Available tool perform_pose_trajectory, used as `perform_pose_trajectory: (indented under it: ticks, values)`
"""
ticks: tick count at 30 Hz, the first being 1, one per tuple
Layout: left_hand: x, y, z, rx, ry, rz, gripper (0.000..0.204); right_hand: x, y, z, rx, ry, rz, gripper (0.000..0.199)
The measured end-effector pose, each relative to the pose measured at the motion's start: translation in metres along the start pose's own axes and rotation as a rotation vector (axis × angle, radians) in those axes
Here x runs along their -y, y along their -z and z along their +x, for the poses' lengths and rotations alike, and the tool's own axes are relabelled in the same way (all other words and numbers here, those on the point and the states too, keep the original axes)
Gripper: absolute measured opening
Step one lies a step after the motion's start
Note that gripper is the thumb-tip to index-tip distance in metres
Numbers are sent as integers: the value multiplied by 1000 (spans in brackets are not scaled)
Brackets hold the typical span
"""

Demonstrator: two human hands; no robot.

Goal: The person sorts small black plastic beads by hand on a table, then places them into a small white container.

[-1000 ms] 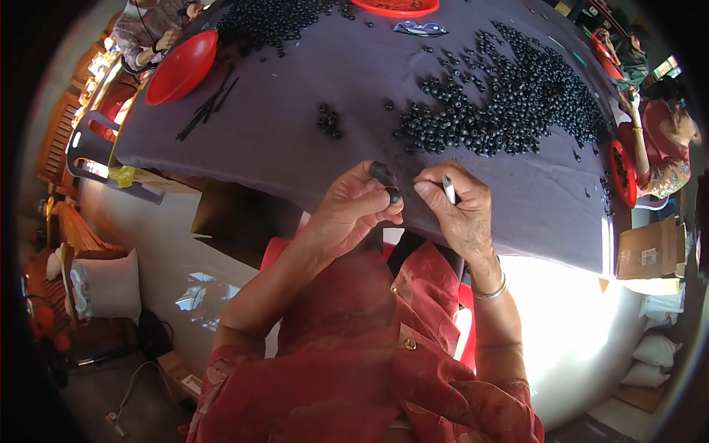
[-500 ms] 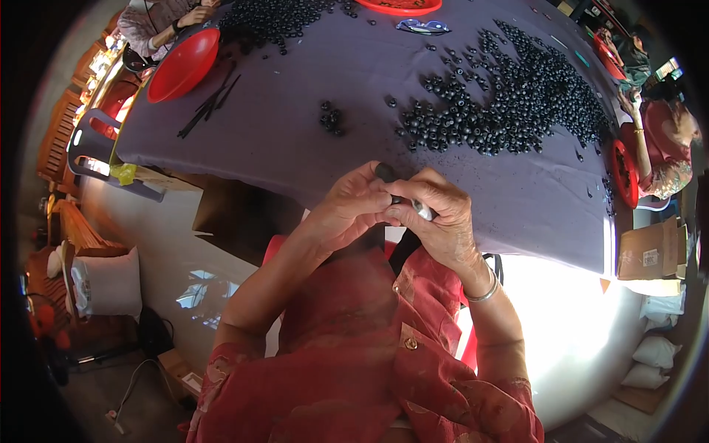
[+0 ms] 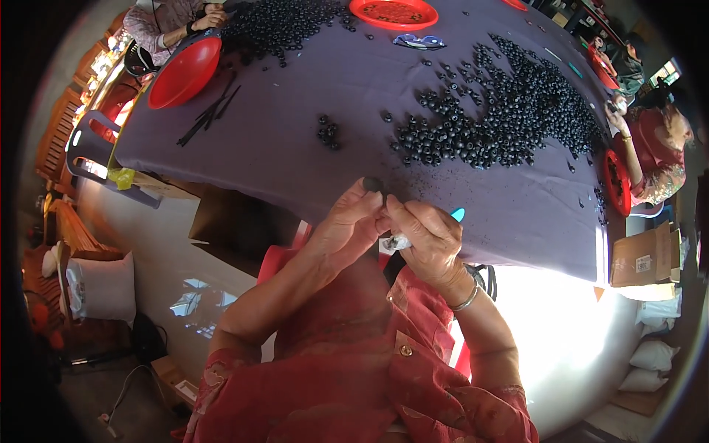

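Observation:
My left hand (image 3: 348, 221) and my right hand (image 3: 428, 236) meet over the near table edge, both with fingers closed. A black cover (image 3: 373, 184) sits at a left fingertip. Between the left fingers shows a small dark piece, mostly hidden. My right hand grips a slim tool whose teal end (image 3: 458, 214) sticks out past the knuckles. Something whitish (image 3: 396, 242) shows under the right fingers; I cannot tell if it belongs to the tool. Beyond my hands lies a heap of black bead-like balls (image 3: 487, 111), with a small cluster of them (image 3: 327, 131) apart to the left.
A purple cloth (image 3: 251, 155) covers the table. On it are a red bowl (image 3: 185, 74), dark strips (image 3: 209, 116), a red tray (image 3: 395, 10), glasses (image 3: 419, 42) and a second black heap (image 3: 281, 26). Other people sit at both sides. A cardboard box (image 3: 644, 257) stands right.
My hands have come slightly lower and nearer to me. The right hand has turned: the teal end now shows above it, and a whitish part replaces the shiny silver one.

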State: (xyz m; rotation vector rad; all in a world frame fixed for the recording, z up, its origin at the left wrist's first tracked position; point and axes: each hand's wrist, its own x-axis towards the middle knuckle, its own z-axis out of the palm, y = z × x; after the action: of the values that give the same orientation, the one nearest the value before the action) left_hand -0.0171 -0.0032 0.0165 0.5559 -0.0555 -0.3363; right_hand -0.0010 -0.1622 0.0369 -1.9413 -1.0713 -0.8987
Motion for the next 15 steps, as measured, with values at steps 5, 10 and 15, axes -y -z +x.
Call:
perform_pose_trajectory:
  ticks: [5,10,15]
  values:
    - [0,-6,1,-58,-22,-17,15,1,-10,-6,7,-66,-1,45]
    - [2,-7,3,-14,-22,-83,12,11,-3,-2,190,-328,33,37]
    - [-3,2,2,-83,68,162,10,-4,3,2,284,-546,269,24]
